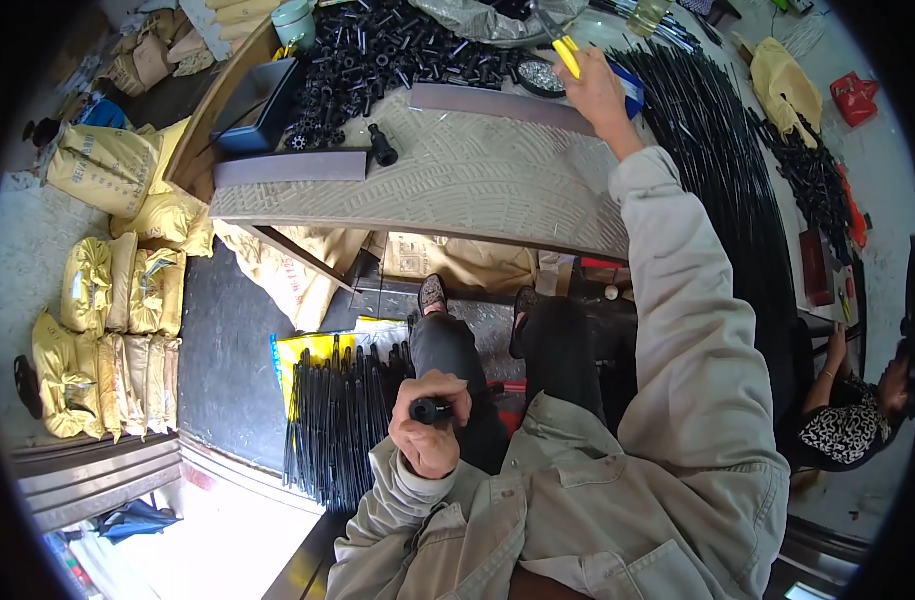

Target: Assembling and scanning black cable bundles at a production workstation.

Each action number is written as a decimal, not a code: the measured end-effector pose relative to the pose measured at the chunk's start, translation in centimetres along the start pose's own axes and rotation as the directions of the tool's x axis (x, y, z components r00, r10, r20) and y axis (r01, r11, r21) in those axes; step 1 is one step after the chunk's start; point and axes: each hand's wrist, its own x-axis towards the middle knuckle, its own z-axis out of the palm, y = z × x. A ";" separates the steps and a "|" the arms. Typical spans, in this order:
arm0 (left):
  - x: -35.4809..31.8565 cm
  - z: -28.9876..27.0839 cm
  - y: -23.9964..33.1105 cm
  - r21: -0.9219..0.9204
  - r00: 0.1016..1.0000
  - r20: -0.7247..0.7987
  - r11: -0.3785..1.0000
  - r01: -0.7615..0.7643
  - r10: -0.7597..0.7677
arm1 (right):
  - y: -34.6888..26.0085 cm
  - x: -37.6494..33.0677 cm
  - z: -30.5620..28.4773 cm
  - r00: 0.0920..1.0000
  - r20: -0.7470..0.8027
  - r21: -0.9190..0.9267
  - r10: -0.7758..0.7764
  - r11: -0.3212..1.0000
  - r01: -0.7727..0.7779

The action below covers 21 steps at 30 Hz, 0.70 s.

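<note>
- Far left of frame: yellow sacks [108, 330] stacked on the floor, more sacks upper left. Not in play.
- Upper left on the table [458, 190]: dark tray [263, 100], a loose black fitting [383, 148] just right of it, green cup [295, 22] at the top edge.
- Lower centre-left: bundle of black rods [338, 430] on a yellow bag by your knee, just left of your left hand.
- Your left hand [431, 425]: clenched around a black rod end [430, 410], held low over your lap. Its tip pokes out between thumb and fingers; I can't tell whether a fitting is on it.
- Top centre: big pile of black fittings [398, 45] at the back of the table, plenty in it.
- Your right hand [598, 90]: arm stretched out to the table's far edge, fingers closed on yellow-handled pliers [568, 52]. Hand sits beside a blue box [630, 90].
- Right of the table: long heap of black rods [728, 170] running down the frame.
- Far right: another person [858, 410] seated, red bag [855, 97] at upper right.
- Progress, as a judgement: one rod in hand, tool just being gripped. Both stocks look large, so most of the work seems left.
</note>
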 end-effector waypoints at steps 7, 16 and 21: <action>-0.3 2.1 1.3 0.168 1.000 -0.007 0.986 0.026 -0.025 | -12.8 -13.8 -12.4 0.826 0.557 0.825 0.080 -0.161 -0.541; -1.3 5.9 2.8 0.203 0.982 0.191 0.978 -0.043 0.004 | -15.2 -22.3 -17.6 0.994 -0.087 0.800 -0.061 0.590 0.106; -2.8 6.8 2.9 0.263 0.984 0.179 0.963 -0.055 0.007 | -14.7 -22.9 -19.1 0.980 -0.175 0.776 -0.090 0.601 0.194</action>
